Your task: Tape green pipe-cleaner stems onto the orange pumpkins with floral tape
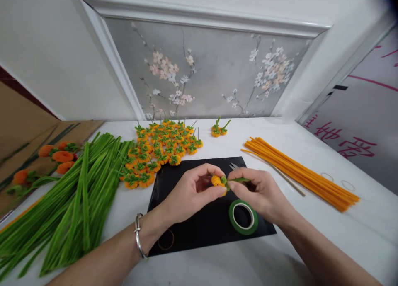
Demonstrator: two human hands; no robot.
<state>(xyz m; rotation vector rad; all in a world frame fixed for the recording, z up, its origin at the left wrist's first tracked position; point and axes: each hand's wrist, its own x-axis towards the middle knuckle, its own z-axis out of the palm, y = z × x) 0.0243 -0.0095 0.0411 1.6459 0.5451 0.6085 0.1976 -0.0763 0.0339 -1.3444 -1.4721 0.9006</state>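
Note:
Above the black mat (199, 234), my left hand (192, 195) pinches a small orange pipe-cleaner flower (216, 180) between thumb and fingers. Its green base faces right. My right hand (264, 195) has thumb and index finger closed on a green pipe cleaner (241, 180) at that base. Part of the flower is hidden by my fingers. Just below my right hand lies a roll of green tape (253, 224) on the mat. The tips of a pair of scissors (234, 166) show behind the right hand; the rest is covered.
Many finished orange flowers with green bases (168, 143) crowd the back left, with a small separate group (219, 130) beyond the mat. Green pipe cleaners (77, 203) are heaped at left; orange pipe cleaners (301, 174) lie at right. Orange-red pieces (63, 156) rest on cardboard (18, 107).

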